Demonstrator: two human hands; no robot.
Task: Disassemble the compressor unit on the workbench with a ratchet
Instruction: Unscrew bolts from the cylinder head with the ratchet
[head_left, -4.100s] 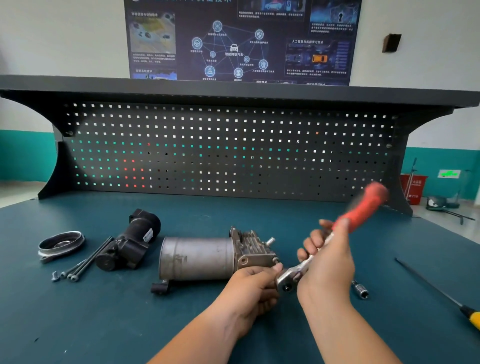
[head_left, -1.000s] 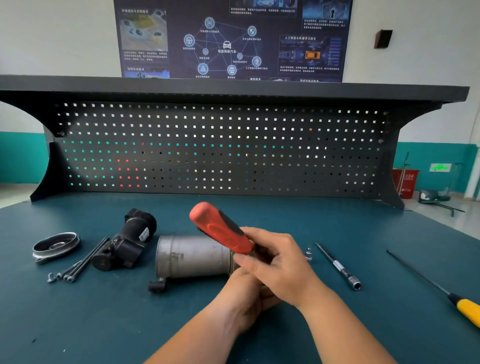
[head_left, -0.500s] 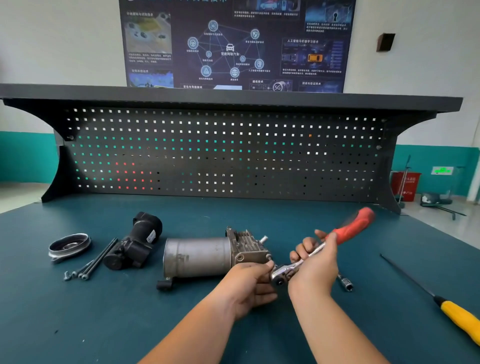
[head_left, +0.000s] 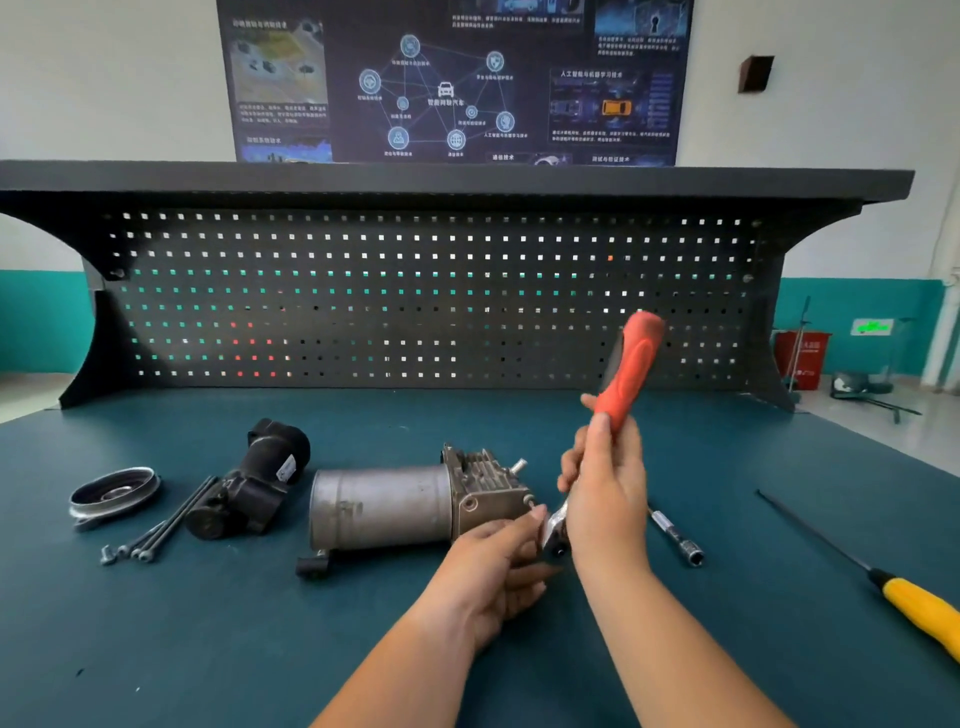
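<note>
My right grip (head_left: 605, 499) clasps the ratchet (head_left: 628, 364), left grip (head_left: 498, 566) pinches its head by the compressor (head_left: 384, 504), extension (head_left: 675, 535) just right.

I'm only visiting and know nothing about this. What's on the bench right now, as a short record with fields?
Right hand: grips the ratchet, red handle raised
Left hand: fingers curled by the ratchet's head; exact hold hidden
Compressor unit: lying on its side on the workbench
Left of it: black part, long bolts, metal ring
Right of it: extension bar, yellow-handled screwdriver
</note>
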